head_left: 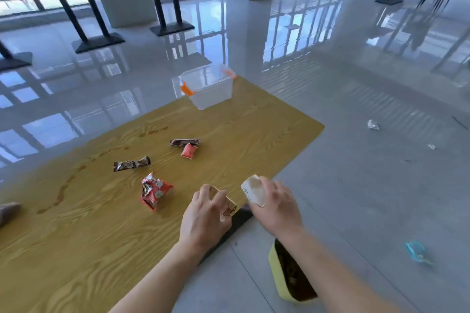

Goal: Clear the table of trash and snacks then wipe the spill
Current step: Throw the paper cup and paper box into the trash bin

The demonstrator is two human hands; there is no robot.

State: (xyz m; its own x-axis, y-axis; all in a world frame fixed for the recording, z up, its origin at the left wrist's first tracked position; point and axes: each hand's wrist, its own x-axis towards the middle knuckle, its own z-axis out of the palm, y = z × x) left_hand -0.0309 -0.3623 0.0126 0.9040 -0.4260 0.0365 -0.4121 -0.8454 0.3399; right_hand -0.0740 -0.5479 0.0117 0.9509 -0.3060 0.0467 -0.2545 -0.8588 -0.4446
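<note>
Both hands are busy and apart, close to each other at the near right edge of the table (76, 249). Left hand (206, 208) has its fingers curled round a small tan box (227, 204), held just over the tabletop by the edge. Right hand (278, 201) grips a white paper cup (253, 190), tipped off upright, right at the table edge, with the hand itself out over the floor (356, 198).

A yellow-green trash bin (276, 269) stands on the floor just beside the table, under the right forearm, and its inside is dark.

Snacks on the table:
- A red snack packet (155, 190) lies nearest the left hand.
- A brown wrapper (131, 164) lies beyond it.
- A second brown wrapper (184, 142) lies further on, touching a small red packet (188, 151).

A brown spill (63, 190) runs as a thin trail of drops and streaks along the left side of the table, well apart from the hands.

A clear plastic tub with orange latches (208, 89) sits at the far end of the table. A brownish thing (7, 211) shows at the left frame edge; cannot tell what it is.

Litter on the floor to the right: a crumpled white scrap (373, 124), a smaller white bit (431, 146) and a blue wrapper (415, 251).
</note>
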